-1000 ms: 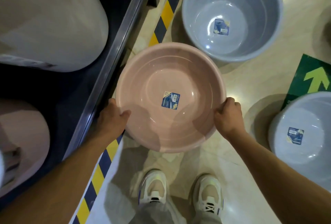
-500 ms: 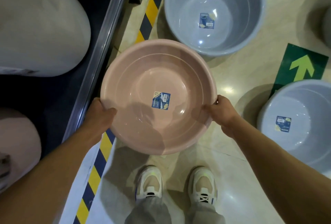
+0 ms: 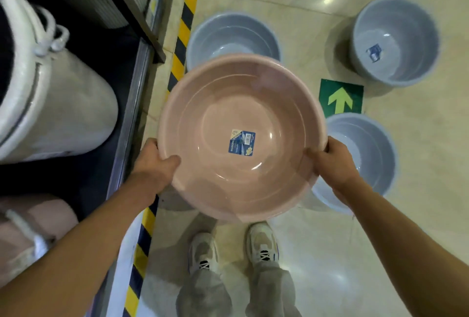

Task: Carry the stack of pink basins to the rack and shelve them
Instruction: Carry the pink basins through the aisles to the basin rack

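The stack of pink basins (image 3: 228,103) is held in the air in front of me, mouth up, with a blue label stuck on the inside of the top basin. My left hand (image 3: 154,167) grips the near left rim with the thumb inside. My right hand (image 3: 335,162) grips the near right rim. The rack (image 3: 127,119) runs along the left, with a dark low shelf and a metal front edge. How many basins make up the stack is hidden from above.
Three grey-blue basin stacks stand on the tiled floor: one (image 3: 233,35) just beyond the pink stack, one (image 3: 396,40) at far right, one (image 3: 368,154) under my right hand. White wrapped basins (image 3: 58,103) and pink wrapped ones (image 3: 30,228) lie on the rack's shelf. Yellow-black tape (image 3: 182,37) edges the rack.
The pink stack has come higher and nearer the camera. The view has tilted forward, so a third grey-blue stack and more of the rack show. Both hands keep their hold.
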